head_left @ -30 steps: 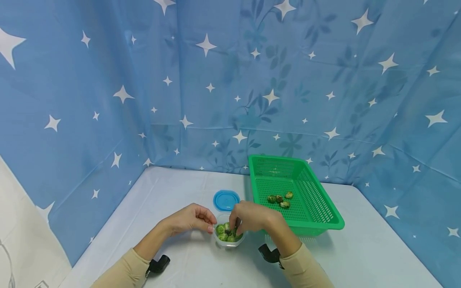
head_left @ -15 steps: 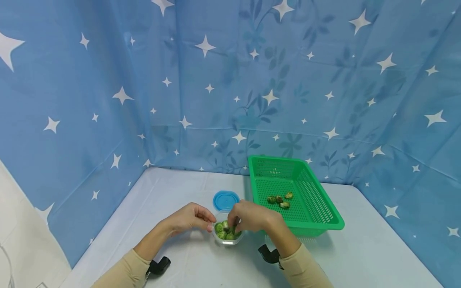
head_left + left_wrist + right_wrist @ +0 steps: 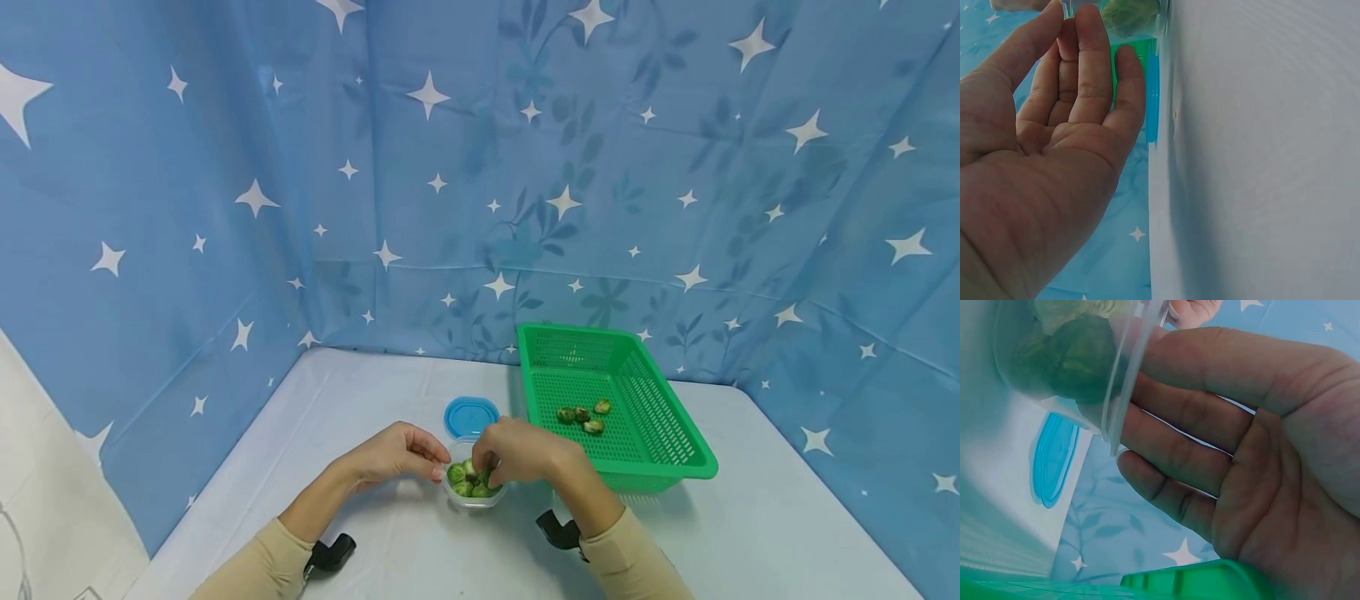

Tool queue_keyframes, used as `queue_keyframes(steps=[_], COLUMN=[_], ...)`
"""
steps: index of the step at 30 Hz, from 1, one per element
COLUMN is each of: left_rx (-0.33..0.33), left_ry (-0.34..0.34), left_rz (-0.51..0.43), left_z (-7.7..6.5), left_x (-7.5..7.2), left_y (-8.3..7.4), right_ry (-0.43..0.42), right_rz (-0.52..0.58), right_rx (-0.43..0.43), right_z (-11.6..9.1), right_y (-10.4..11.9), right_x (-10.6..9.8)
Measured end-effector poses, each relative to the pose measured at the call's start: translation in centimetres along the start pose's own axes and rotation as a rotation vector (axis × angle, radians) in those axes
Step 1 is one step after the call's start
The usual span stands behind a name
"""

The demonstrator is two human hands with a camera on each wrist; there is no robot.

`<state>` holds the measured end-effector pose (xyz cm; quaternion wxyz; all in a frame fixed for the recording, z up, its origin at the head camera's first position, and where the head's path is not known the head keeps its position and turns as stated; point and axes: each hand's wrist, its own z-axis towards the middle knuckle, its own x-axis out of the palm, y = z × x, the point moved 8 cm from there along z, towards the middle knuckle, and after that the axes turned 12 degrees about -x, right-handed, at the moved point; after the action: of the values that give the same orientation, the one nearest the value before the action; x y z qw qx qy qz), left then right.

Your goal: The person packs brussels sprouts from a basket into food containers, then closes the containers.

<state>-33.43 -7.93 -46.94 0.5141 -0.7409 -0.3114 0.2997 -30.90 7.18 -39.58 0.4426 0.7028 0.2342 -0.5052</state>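
Note:
A small clear plastic container [image 3: 472,503] holds several green Brussels sprouts [image 3: 461,489]. At its left side, my left hand [image 3: 397,454] pinches the rim between thumb and fingertips; the left wrist view shows this hand [image 3: 1054,125] with only a bit of the container and a sprout [image 3: 1129,15] beyond it. From the right, my right hand [image 3: 525,450] reaches down over the rim, its thumb and fingers curled about a sprout inside. Through the clear wall in the right wrist view, that sprout [image 3: 1082,359] sits between the fingers of the right hand [image 3: 1254,437].
Behind the container lies a blue lid [image 3: 471,417]. To the right stands a green perforated basket [image 3: 660,400], with several browner sprouts [image 3: 592,426] on its floor. A white table [image 3: 375,550] carries everything, and a blue star-patterned curtain [image 3: 450,217] hangs behind it.
The container has shifted very slightly. Both hands stay at it in nearly the same place, with the right fingers still among the sprouts.

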Motion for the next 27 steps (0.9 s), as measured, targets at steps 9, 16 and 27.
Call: queue_keyframes(steps=[9, 16, 27], left_rx=[0.002, 0.007, 0.01], left_ry=[0.0, 0.0, 0.006], left_rz=[0.011, 0.017, 0.017], left_z=[0.03, 0.12, 0.11], left_x=[0.01, -0.06, 0.01], left_y=[0.16, 0.06, 0.03], right_ry=[0.004, 0.011, 0.018], right_rz=[0.0, -0.02, -0.079], right_rx=[0.001, -0.001, 0.014], right_z=[0.1, 0.08, 0.11], right_y=[-0.03, 0.43, 0.3], right_x=[0.22, -0.06, 0.12])
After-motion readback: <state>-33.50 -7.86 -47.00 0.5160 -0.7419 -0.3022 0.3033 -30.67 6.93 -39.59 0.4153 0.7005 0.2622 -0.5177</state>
